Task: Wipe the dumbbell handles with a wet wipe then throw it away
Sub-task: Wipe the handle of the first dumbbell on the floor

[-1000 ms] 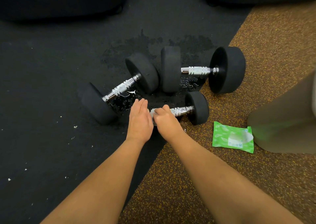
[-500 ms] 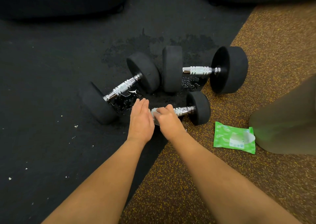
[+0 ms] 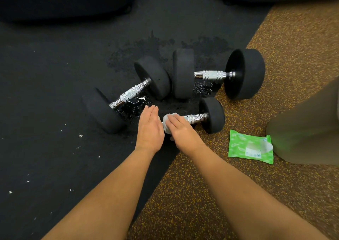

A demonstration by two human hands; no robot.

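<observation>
- The wet wipe (image 3: 167,123) sits at the centre of the frame, bunched round the left end of the small dumbbell (image 3: 212,115) along its chrome handle (image 3: 195,118).
- The right hand (image 3: 181,131) lies over it, its grip seemingly folded on wipe and bar. The thumb is hidden, so I can't say how fully it closes.
- The left hand (image 3: 149,127) is flat, fingers straight and together, its grip holding nothing. It lies just left of the wipe.
- Risk: droplets (image 3: 134,109) shine on the black mat (image 3: 55,111) just above the hands. A wipe dragged through them could pick up grit and smear it onto the bar.
- Risk: the round-headed dumbbell could roll under a sideways rub if the flat hand isn't bracing it, probably toward its neighbours.
- The tilted dumbbell (image 3: 128,94) at centre left and the far dumbbell (image 3: 212,74) at upper right show bare handles; whether they have been wiped I can't tell.
- Hidden: the small dumbbell's left head, under the hands. A blurred olive shape (image 3: 302,129), perhaps a knee, is cut off by the right edge, beside the green wipe pack (image 3: 250,146). No bin is in view.
</observation>
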